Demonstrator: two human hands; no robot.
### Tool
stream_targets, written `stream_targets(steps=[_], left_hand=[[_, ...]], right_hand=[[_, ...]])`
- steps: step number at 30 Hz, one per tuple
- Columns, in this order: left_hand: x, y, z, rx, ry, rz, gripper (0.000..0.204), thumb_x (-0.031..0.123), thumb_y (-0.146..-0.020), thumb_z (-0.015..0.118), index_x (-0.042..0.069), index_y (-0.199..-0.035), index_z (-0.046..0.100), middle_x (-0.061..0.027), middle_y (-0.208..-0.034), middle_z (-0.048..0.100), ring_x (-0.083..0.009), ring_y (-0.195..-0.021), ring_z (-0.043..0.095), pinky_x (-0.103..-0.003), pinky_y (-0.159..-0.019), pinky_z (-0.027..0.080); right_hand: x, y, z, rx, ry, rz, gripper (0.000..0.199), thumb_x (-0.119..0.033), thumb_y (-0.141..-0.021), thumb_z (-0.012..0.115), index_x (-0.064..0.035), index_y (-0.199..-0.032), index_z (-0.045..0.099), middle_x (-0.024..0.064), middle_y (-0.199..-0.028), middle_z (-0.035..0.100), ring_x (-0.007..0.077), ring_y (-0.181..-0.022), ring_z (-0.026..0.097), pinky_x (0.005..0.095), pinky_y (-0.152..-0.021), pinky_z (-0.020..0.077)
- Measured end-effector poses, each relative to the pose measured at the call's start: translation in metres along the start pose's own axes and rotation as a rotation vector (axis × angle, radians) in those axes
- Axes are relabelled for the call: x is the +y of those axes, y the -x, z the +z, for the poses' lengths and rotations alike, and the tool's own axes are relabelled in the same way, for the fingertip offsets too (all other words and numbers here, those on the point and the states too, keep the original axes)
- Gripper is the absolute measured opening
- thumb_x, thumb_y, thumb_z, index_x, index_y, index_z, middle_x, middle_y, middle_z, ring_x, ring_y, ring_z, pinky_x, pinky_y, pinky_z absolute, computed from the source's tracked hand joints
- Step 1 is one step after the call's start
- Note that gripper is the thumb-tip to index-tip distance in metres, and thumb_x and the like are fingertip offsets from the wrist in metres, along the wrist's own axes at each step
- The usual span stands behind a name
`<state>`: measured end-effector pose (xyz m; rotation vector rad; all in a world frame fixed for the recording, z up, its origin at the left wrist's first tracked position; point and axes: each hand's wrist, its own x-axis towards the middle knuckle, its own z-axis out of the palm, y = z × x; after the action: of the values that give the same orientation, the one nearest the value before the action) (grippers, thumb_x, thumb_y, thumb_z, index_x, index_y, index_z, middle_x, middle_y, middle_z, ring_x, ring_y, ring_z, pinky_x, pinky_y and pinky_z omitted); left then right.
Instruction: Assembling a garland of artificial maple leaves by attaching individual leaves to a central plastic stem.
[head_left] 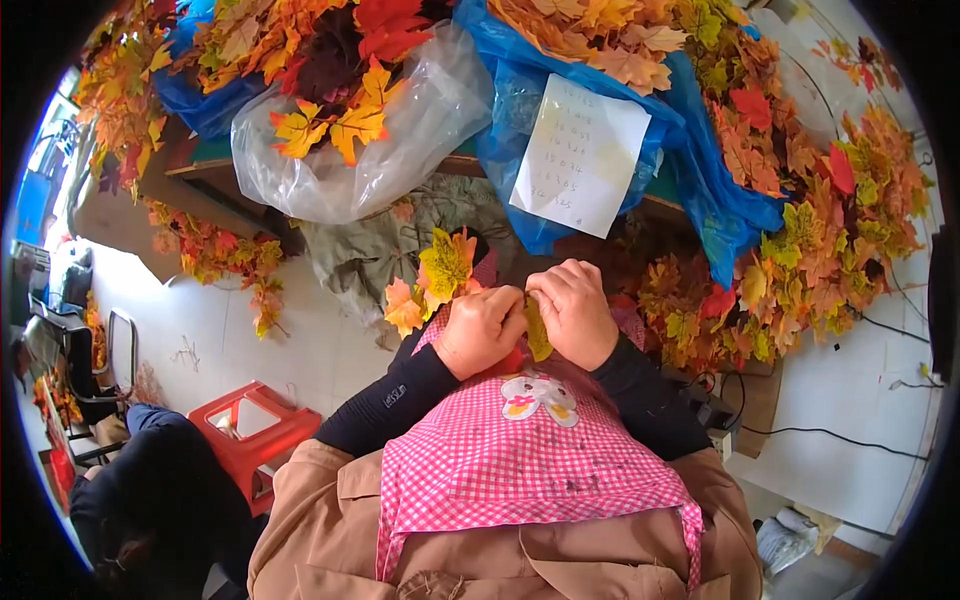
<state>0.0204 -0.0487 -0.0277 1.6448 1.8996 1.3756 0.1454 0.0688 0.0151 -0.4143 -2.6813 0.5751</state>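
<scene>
My left hand (480, 330) is closed in front of my chest, fingers curled round part of a sprig of artificial maple leaves (443, 270). Yellow-green and peach-orange leaves stick out past its far side. Close beside it, my right hand (575, 312) is closed too, its thumb and fingers pinching a yellow-green artificial leaf (540, 335) that hangs down between the two hands. The stem within my fingers is hidden. Below my hands lies a pink checked apron (540, 450) with a flower patch, partly over my lap.
Ahead, a table carries a clear plastic bag (430, 130), blue plastic bags (505, 180) and a handwritten paper sheet (580, 155). Heaps of autumn leaves (800, 250) hang at the right. A red stool (250, 425) and a seated person (165, 500) are at left; cables (840, 437) run right.
</scene>
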Motion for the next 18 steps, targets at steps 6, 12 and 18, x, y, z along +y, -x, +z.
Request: stream_targets(steps=[6,12,18], left_hand=[[-0.008,-0.004,0.008,0.076,-0.012,-0.004,0.007,0.008,-0.08,0.059,0.002,-0.078,0.055,-0.0175,-0.066,0.057,-0.0353,-0.06,0.06,-0.042,-0.054,0.047],[-0.005,-0.021,-0.009,0.028,0.153,-0.147,0.01,0.007,-0.081,0.058,-0.001,-0.086,0.061,-0.0201,-0.076,0.063,-0.0366,-0.071,0.063,-0.041,-0.062,0.05],[-0.014,-0.013,-0.002,-0.001,0.04,-0.082,0.011,0.007,-0.08,0.058,-0.001,-0.087,0.059,-0.0196,-0.078,0.062,-0.0366,-0.069,0.062,-0.042,-0.062,0.051]], right_hand=[[0.013,-0.004,0.014,0.032,-0.095,-0.01,0.012,-0.002,-0.081,0.057,-0.0052,-0.092,0.059,0.0106,-0.085,0.059,0.0302,-0.087,0.055,0.0411,-0.081,0.0413],[0.032,-0.007,0.008,-0.097,-0.636,0.357,0.01,-0.001,-0.091,0.056,-0.0011,-0.1,0.06,0.0014,-0.092,0.063,0.0069,-0.085,0.058,0.0232,-0.077,0.0478],[0.023,-0.008,0.006,-0.079,-0.33,0.214,0.01,0.0,-0.086,0.06,-0.0003,-0.096,0.061,0.0072,-0.085,0.061,0.0157,-0.079,0.062,0.0269,-0.07,0.0485]])
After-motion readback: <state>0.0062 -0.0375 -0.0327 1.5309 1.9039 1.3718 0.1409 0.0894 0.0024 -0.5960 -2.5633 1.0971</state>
